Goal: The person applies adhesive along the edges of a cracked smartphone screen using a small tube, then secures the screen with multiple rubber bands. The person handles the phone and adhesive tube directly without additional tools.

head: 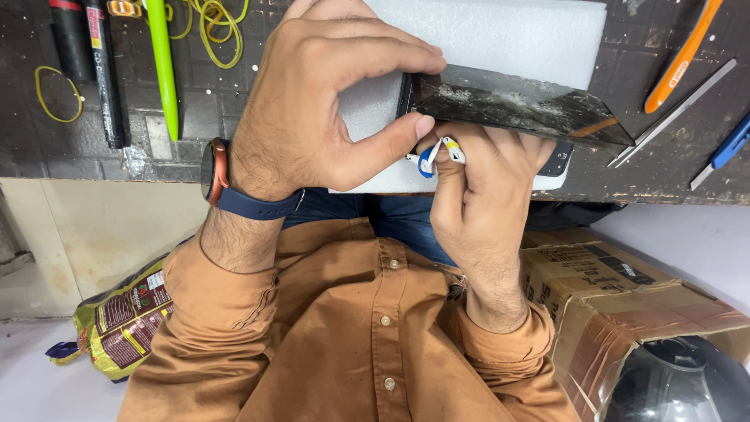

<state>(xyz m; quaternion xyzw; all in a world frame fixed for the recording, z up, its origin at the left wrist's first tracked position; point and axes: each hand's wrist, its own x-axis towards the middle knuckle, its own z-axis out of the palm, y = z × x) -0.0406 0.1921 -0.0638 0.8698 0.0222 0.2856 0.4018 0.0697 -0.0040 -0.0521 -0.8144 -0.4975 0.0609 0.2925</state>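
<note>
dark phone (500, 105) tilted up off the white foam pad (500, 35) at the table (141, 148) edge, near corner pinched in the left hand (312, 101) grip, small blue-white tool (430, 156) clenched by the right hand (480, 195) underneath, orange-handled tool (680, 59) lying well off to the side

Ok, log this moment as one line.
left hand: grips phone edge | right hand: holds blue-white pry tool at edge | phone on foam pad
</note>
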